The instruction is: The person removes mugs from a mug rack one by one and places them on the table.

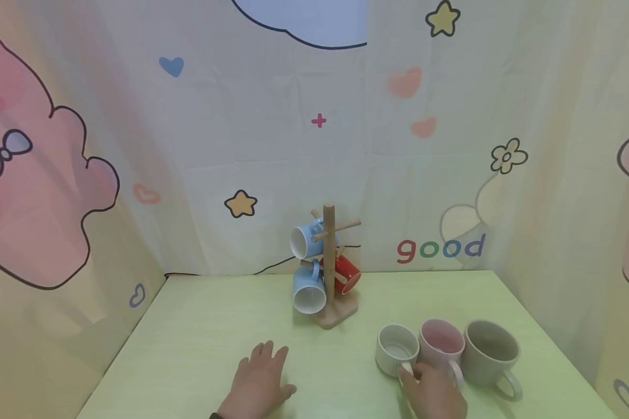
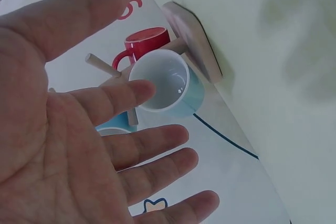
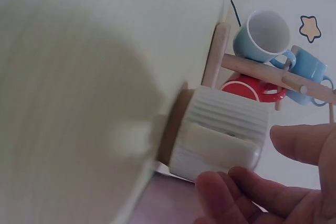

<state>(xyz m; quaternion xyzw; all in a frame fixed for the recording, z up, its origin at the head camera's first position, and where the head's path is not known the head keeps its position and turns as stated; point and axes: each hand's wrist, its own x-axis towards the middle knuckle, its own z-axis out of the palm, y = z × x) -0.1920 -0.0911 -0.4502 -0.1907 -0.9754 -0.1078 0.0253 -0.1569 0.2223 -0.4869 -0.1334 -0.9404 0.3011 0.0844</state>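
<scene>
Right grip [image 1: 434, 392], unclosed by the white mug [image 1: 390, 356], crowds the pink mug [image 1: 440, 344]; left grip [image 1: 259, 378], splayed, has open room.

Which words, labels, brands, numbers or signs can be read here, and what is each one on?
"good" in colourful letters, on the back curtain.
"+" as a pink sign, on the same curtain.
No writing can be made out on the white cup, pink cup, grey cup, red cup or two blue cups.
</scene>
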